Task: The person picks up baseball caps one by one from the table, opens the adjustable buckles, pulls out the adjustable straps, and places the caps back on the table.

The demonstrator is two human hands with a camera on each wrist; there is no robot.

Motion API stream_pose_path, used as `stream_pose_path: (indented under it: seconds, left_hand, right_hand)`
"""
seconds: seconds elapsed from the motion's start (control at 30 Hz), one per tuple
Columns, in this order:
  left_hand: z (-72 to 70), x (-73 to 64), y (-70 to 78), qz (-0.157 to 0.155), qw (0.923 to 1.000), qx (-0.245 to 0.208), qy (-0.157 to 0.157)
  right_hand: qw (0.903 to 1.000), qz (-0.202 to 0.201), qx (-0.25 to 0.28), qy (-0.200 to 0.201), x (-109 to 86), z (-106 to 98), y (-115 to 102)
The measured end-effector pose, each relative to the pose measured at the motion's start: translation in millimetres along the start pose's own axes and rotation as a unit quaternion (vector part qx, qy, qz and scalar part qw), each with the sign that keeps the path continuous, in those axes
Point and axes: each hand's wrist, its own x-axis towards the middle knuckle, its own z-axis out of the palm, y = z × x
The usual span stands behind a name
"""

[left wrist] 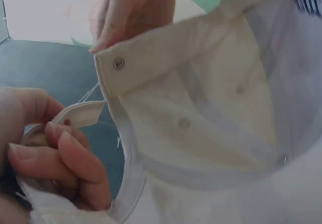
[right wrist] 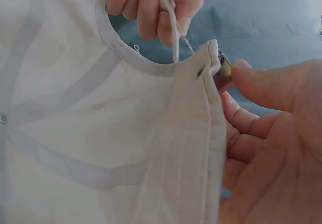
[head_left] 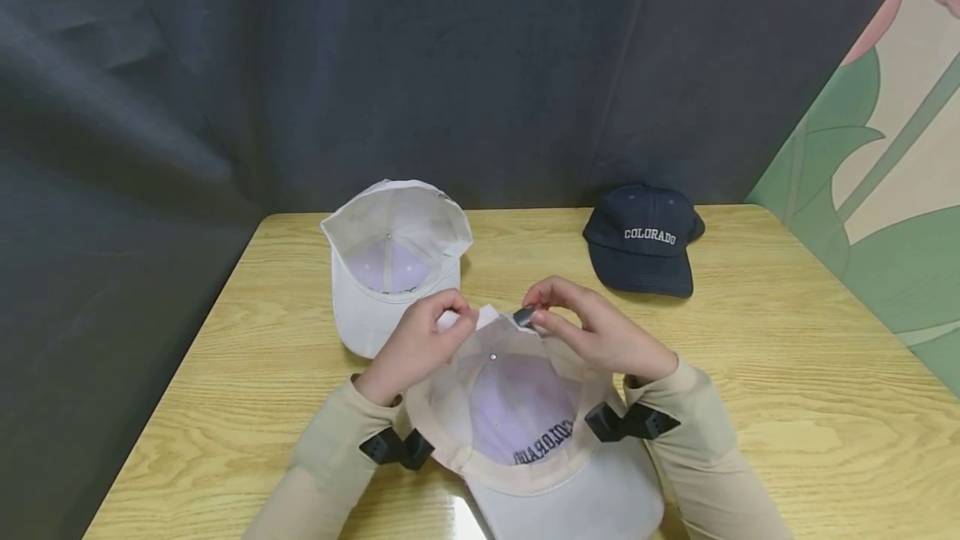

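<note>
A white baseball cap (head_left: 577, 494) lies upturned in front of me, its inside facing up and dark lettering seen mirrored through the front panel. The fingers of my left hand (head_left: 422, 344) curl round the cap's back strap (left wrist: 86, 114), whose loose end sticks out past the fingertips. With thumb and fingers my right hand (head_left: 596, 330) pinches the metal buckle (head_left: 523, 317) on the other side of the back opening. In the right wrist view the buckle (right wrist: 224, 74) sits behind the band's edge, partly covered by the thumb. The strap and buckle are apart.
Behind my left hand a second white cap (head_left: 360, 307) rests upturned on the wooden table (head_left: 225, 373). A navy cap (head_left: 645, 244) with COLORADO lettering stands at the back right. A dark curtain (head_left: 450, 65) hangs along the far edge, and a painted wall (head_left: 900, 182) is at right.
</note>
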Motion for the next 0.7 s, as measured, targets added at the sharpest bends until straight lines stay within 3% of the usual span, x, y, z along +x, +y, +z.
stream_pose_path:
  seconds: [0.13,0.27,0.37,0.53,0.63,0.7]
  left_hand:
    - [-0.2,0.2,0.3,0.013,0.9990,0.034,0.026]
    - [0.4,0.6,0.1,0.010,0.9992,0.023,0.031]
    - [0.5,0.7,-0.3,0.014,0.9993,0.010,0.034]
    - [0.0,0.8,-0.9,0.014,0.9990,-0.020,0.037]
    - [-0.9,1.5,-1.0,-0.001,0.9976,-0.053,0.045]
    - [-2.1,2.0,-1.2,-0.003,0.9955,-0.078,0.053]
  right_hand:
    - [1.0000,0.006,-0.002,0.003,0.5,1,0]
    - [0.9999,0.014,0.003,-0.002,1.0,2,-1]
    - [1.0000,-0.002,0.000,0.000,1.4,5,-1]
    - [0.9972,-0.047,-0.057,0.002,3.5,13,0]
    - [0.9929,-0.029,-0.115,-0.017,3.4,15,-1]
    - [0.9868,0.008,-0.157,-0.039,2.1,15,-1]
